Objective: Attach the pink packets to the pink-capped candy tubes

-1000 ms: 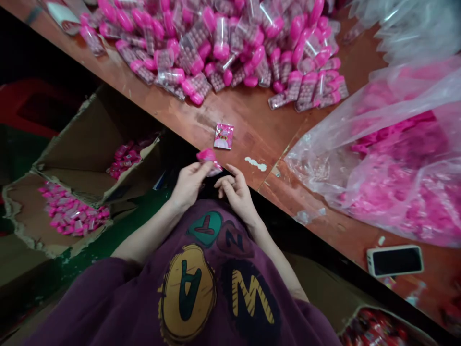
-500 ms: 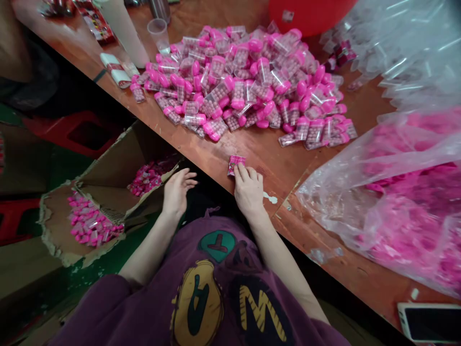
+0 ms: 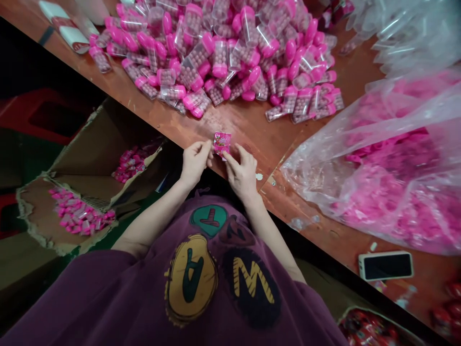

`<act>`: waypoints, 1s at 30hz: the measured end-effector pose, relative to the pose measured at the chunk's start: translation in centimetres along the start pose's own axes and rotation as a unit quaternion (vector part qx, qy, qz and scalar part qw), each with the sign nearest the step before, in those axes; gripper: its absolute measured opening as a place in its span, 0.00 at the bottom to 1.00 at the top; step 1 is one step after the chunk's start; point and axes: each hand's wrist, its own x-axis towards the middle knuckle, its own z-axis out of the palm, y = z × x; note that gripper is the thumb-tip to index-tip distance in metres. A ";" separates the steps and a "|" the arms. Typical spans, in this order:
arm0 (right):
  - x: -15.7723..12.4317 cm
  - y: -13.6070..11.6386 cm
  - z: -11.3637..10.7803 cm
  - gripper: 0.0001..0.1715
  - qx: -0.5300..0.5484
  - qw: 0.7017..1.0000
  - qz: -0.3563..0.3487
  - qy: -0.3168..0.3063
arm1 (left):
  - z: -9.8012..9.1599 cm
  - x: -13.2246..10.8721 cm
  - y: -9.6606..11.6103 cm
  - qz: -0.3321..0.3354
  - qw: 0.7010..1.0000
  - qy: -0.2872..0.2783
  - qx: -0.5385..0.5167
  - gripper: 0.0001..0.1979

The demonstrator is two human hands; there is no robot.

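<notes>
A small pink printed packet (image 3: 222,142) is at the table's near edge, between my two hands. My right hand (image 3: 242,172) grips its lower edge with thumb and finger, the other fingers curled above. Against the packet's left side, my left hand (image 3: 196,161) is closed in a pinch; what sits between its fingertips is hidden. Beyond them lies a big heap of clear tubes (image 3: 219,56) with pink caps, filled with small pale pink balls.
On the right are a clear plastic bag of pink pieces (image 3: 396,202), clear plastic tubes (image 3: 414,43) and a phone (image 3: 386,265). Below left, an opened cardboard box (image 3: 86,168) holds pink packets and capped tubes. A white folded packet (image 3: 66,29) lies at the upper left.
My left hand has come from beside the table up to the packet, its fingers now pinched. My right hand has gone from lying on the packet to gripping its lower edge. The view has shifted.
</notes>
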 end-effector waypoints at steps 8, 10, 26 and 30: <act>-0.7 0.3 -0.9 0.25 0.198 0.977 0.052 0.061 | 2.5 -1.7 1.7 -0.094 0.988 -0.119 -0.042 0.20; -0.4 0.2 -1.2 0.28 0.342 0.928 0.133 0.068 | 2.8 -1.7 1.8 -0.084 0.989 -0.112 -0.052 0.19; 2.1 1.8 -2.7 0.22 0.198 0.946 0.255 -0.022 | 2.8 -0.5 1.3 -0.081 0.993 -0.074 -0.039 0.16; 2.6 1.6 -4.2 0.23 0.008 0.960 0.263 -0.093 | 2.9 -0.3 1.3 -0.105 0.991 -0.062 -0.063 0.16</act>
